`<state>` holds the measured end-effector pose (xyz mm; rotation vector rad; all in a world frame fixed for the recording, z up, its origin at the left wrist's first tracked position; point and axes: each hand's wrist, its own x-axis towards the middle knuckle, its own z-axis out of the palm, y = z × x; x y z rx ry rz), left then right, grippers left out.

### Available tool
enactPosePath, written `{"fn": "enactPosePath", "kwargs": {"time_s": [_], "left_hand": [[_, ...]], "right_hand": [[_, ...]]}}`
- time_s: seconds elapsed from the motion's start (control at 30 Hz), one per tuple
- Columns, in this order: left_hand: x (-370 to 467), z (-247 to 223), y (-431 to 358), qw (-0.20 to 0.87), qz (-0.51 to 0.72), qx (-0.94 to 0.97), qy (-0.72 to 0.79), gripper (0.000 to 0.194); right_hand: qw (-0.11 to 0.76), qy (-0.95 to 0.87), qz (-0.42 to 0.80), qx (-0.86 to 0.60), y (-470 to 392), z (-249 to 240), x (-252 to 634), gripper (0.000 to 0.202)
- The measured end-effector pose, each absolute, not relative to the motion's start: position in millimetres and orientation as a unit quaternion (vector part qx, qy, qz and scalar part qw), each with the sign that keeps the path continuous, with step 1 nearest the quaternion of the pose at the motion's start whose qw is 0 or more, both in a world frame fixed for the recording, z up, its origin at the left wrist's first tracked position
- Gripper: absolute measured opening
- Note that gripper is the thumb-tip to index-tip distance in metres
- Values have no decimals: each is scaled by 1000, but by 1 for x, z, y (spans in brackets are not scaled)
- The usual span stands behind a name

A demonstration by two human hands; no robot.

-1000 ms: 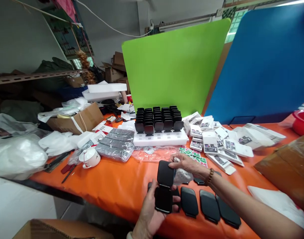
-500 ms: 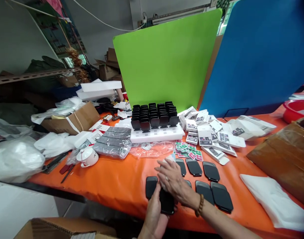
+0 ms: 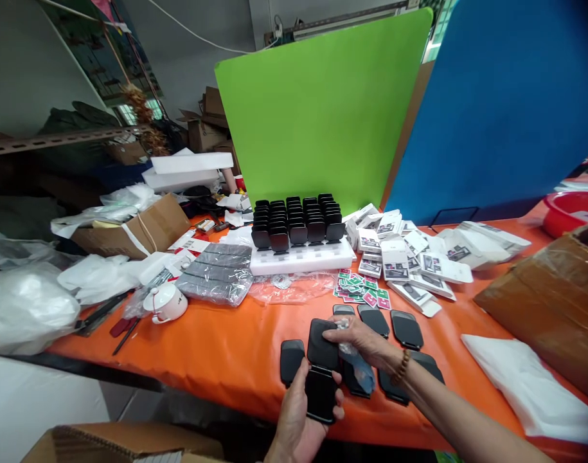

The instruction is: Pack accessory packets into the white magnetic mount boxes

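Observation:
In my left hand (image 3: 301,411) lies a black hinged two-panel device (image 3: 321,393), unfolded, with its glossy lower panel in the palm and fingers around the edges. Its upper panel points away from me. My right hand (image 3: 358,339) has a thumb or finger on that upper panel's right edge and grips a crumpled whitish and blue wad (image 3: 361,370), perhaps cloth or plastic film. Left of the device a similar black folded piece (image 3: 292,361) lies on the table. More such pieces (image 3: 407,329) lie in rows to the right, partly under my right forearm.
Behind stand rows of black panels (image 3: 297,235) in a white foam tray (image 3: 301,260). Small white boxes (image 3: 394,257) and green and red cards (image 3: 361,289) lie right of it. A white cup (image 3: 166,303), grey wrapped sheets (image 3: 215,273) and a brown carton (image 3: 547,296) share the orange table (image 3: 216,341).
The upper panel now stands unfolded from the lower one. My right hand has shifted right, off the device's face to its upper edge, and the wad now shows beneath it.

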<state>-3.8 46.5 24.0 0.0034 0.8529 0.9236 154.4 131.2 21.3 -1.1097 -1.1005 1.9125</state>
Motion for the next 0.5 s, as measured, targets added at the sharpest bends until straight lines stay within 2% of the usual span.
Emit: {"fn": "enactPosePath", "kwargs": {"time_s": [0.07, 0.17, 0.3, 0.4, 0.5], "left_hand": [[-4, 20, 47, 804, 432, 1, 408, 37], [-8, 14, 49, 800, 440, -27, 406, 31], [-21, 13, 57, 758, 511, -110, 391, 20], [-31, 20, 61, 732, 521, -139, 417, 26], [-35, 28, 63, 731, 518, -152, 417, 32]], "right_hand": [[339, -473, 675, -453, 126, 26, 149, 20], [362, -625, 493, -486, 113, 35, 138, 13], [312, -829, 243, -395, 79, 42, 118, 12], [234, -884, 184, -361, 58, 38, 107, 27], [209, -883, 194, -372, 52, 28, 105, 36]]}}
